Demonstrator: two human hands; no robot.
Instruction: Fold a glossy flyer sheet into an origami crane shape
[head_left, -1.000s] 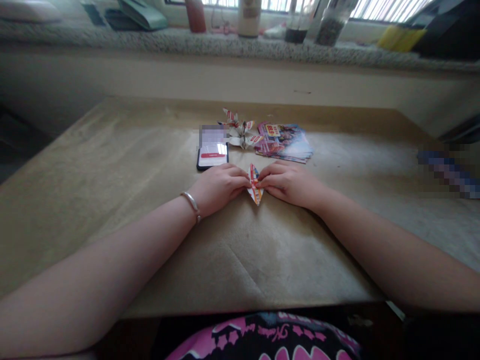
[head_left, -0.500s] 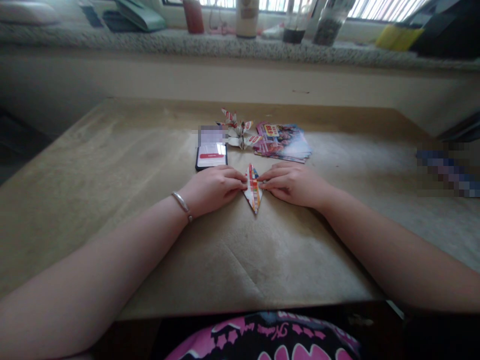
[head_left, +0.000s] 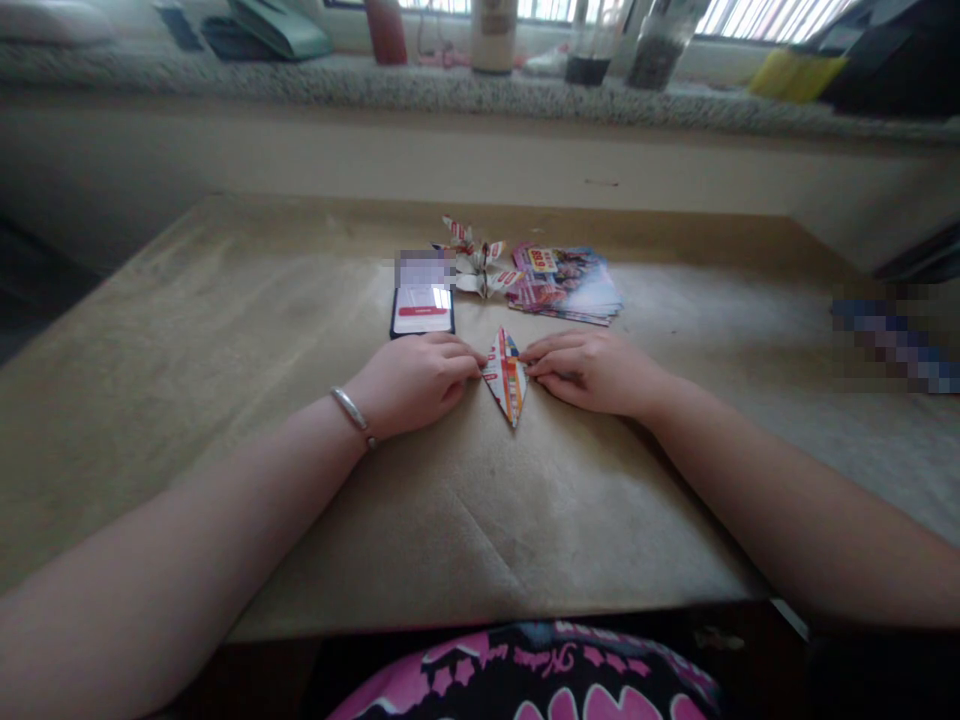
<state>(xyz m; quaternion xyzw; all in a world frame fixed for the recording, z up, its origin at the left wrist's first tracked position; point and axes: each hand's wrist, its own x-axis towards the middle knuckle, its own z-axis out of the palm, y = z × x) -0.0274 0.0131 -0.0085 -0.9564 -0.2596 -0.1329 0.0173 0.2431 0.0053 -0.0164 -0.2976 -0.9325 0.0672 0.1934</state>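
Observation:
A small diamond of folded printed paper (head_left: 506,378), white with red, orange and blue, lies on the table between my hands. My left hand (head_left: 420,382), with a silver bangle at the wrist, pinches its left corner between thumb and fingers. At the right corner, my right hand (head_left: 589,370) pinches the paper the same way. Just beyond my left hand lies a phone (head_left: 424,300) with a lit screen. Folded paper flowers (head_left: 484,270) sit beside the phone, touching or close to a stack of colourful printed leaflets (head_left: 570,285).
The table (head_left: 300,520) has a beige cover and ends close to my body. Behind it, a speckled stone sill (head_left: 300,82) carries a red container (head_left: 386,30), several bottles and jars, and a yellow object (head_left: 799,75). A partly blurred object (head_left: 892,340) lies at the far right.
My left hand has shifted slightly left, and more of the folded paper's left side shows. My right hand has hardly moved.

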